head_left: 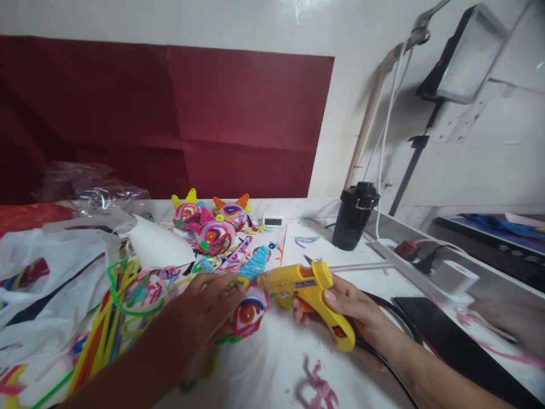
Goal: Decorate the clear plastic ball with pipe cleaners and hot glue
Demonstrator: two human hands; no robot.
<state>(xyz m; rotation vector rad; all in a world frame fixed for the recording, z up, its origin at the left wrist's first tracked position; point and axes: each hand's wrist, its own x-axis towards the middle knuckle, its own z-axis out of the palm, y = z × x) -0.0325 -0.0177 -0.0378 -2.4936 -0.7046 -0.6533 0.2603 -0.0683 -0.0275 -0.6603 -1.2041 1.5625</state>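
Observation:
My left hand (208, 304) is closed round a pink craft ornament (250, 312) with a big orange eye and a light blue ear (255, 262), apparently made of pipe cleaners. A yellow hot glue gun (309, 292) is gripped in my right hand (357, 315), my fingers round its handle. Its tip points left, at or very near the base of the blue ear; the exact contact cannot be seen. A glue stick (361, 266) sticks out of the gun's back. The fingers of my left hand hide part of the ornament.
Behind my hands lie several similar eyed ornaments (216, 234) and a small digital clock (273, 221). Pipe cleaners (100, 324) are heaped at left. A black cup (356, 216), a power strip (443, 281) and a black slab (460, 341) are at right. Pink scraps (321, 389) lie in front.

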